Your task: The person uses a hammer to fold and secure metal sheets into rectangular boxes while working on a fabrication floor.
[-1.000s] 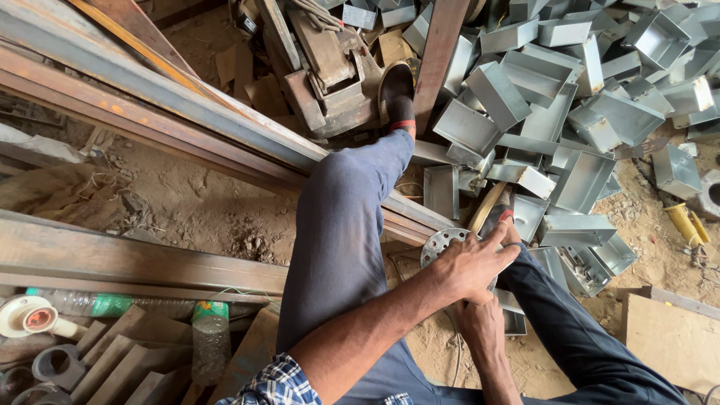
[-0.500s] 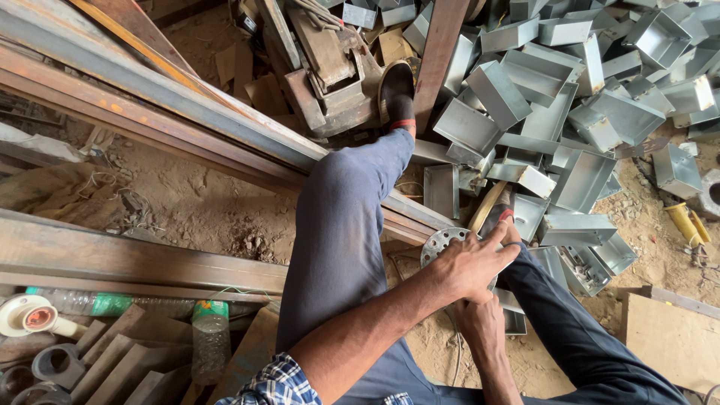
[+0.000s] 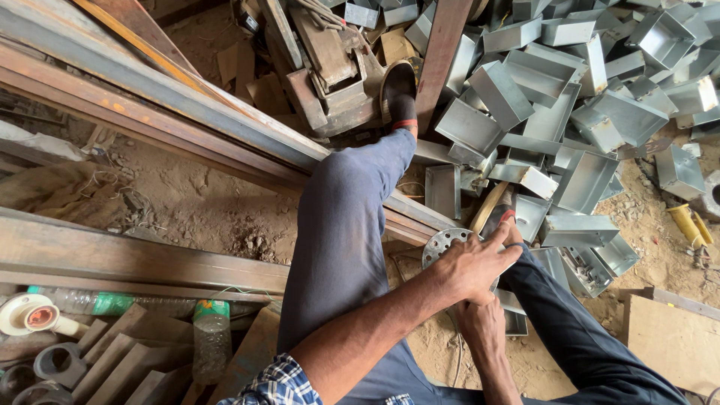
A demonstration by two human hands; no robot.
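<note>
Two hands meet between the knees on a perforated round disc [image 3: 444, 246]. Left hand [image 3: 471, 264] lies spread flat over its right part, fingers wide. Right hand [image 3: 480, 324] sits beneath, its grip hidden. Many grey metal boxes [image 3: 525, 97] lie heaped beyond, beside steel beams [image 3: 150, 97].

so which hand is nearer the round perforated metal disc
Left. The left hand lies flat on top of the disc, fingers spread across it. The right hand sits just below it, under the left hand; whether it touches the disc cannot be told.
</note>
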